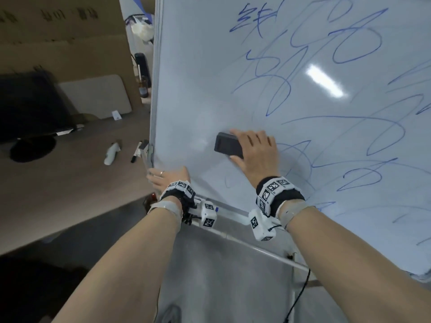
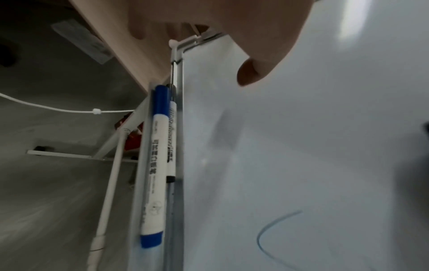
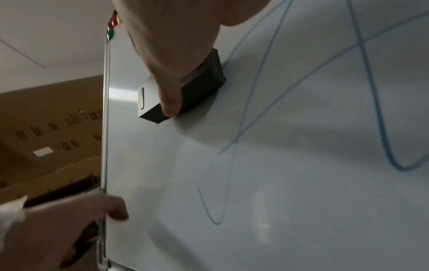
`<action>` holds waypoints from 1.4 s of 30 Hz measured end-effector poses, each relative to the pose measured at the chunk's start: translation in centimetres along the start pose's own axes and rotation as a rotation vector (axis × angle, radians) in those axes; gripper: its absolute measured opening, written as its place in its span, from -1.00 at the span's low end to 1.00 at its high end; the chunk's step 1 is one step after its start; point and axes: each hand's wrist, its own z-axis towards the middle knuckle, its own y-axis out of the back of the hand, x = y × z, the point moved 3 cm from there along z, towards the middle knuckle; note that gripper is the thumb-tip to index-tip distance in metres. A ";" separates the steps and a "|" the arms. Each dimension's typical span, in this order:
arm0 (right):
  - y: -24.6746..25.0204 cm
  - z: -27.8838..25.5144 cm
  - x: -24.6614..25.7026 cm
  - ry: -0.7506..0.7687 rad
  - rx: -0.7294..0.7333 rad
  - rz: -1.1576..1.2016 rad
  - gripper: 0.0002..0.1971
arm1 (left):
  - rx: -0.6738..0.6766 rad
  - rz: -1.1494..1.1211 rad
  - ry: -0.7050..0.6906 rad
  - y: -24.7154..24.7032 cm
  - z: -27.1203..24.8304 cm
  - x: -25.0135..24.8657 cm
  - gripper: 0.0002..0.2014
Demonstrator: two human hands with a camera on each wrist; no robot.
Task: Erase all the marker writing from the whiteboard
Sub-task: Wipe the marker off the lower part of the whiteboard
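Eraser (image 1: pixel 227 145) lengthwise across whiteboard (image 1: pixel 198 89), leftward

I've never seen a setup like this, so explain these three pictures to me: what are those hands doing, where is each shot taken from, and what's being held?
There is no machine here: a person works with bare hands, wearing cameras. The wide picture comes from a head camera looking down; the other two come from cameras strapped to each wrist. The right hand holds a dark eraser in its grip, flat against the whiteboard, which carries blue marker writing. The left hand holds the board's lower left edge, thumb on the front. In the left wrist view, a blue-capped marker lies in the tray along the board's bottom edge.
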 end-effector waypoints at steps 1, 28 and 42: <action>0.3 0.3 -0.2 -0.013 -0.019 0.010 -0.37 | 0.026 0.030 0.052 0.3 -0.3 0.2 0.00; 0.0 -2.6 -2.1 -0.190 -0.110 0.001 -0.52 | 0.642 1.336 -0.812 -4.8 1.3 5.7 -0.66; -7.3 -10.4 3.0 0.045 0.257 0.063 -0.46 | 0.666 1.338 -0.879 -10.1 6.6 8.1 -0.54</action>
